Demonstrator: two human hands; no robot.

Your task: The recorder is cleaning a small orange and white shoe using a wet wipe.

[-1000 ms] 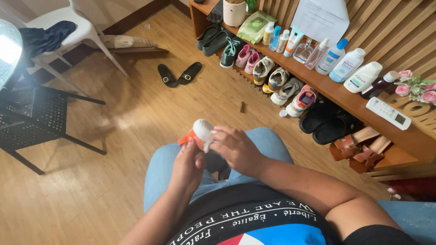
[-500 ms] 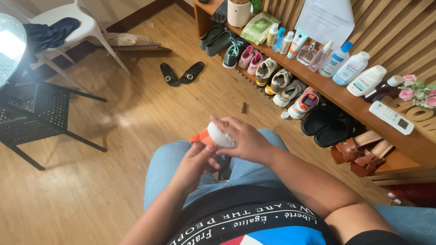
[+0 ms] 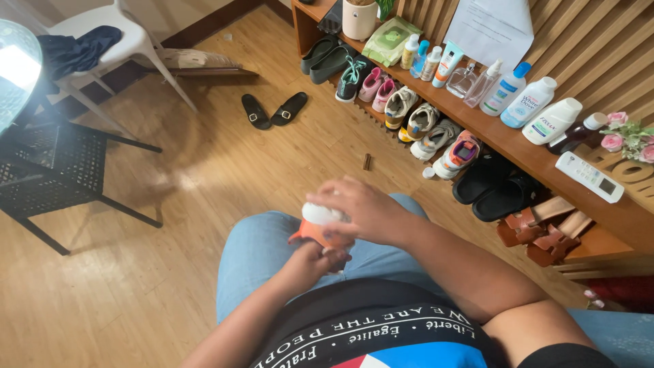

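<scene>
Over my lap, both hands hold a small orange object with a white rounded top (image 3: pixel 317 221). My left hand (image 3: pixel 310 262) grips its orange lower part from below. My right hand (image 3: pixel 364 208) curls over the white top from the right, fingers closed on it. Most of the object is hidden by my fingers. Below it are my knees in blue jeans (image 3: pixel 262 252) and my black printed shirt.
A low wooden shelf (image 3: pixel 504 140) on the right carries bottles, a remote and pink flowers, with a row of shoes (image 3: pixel 409 116) beneath. Black sandals (image 3: pixel 272 110) lie on the wood floor. A black mesh table (image 3: pixel 48 174) and white chair (image 3: pixel 119 48) stand left.
My hands with the orange and white object have stayed over my lap while the right hand slid further over the white top, covering it more. The view shifted slightly.
</scene>
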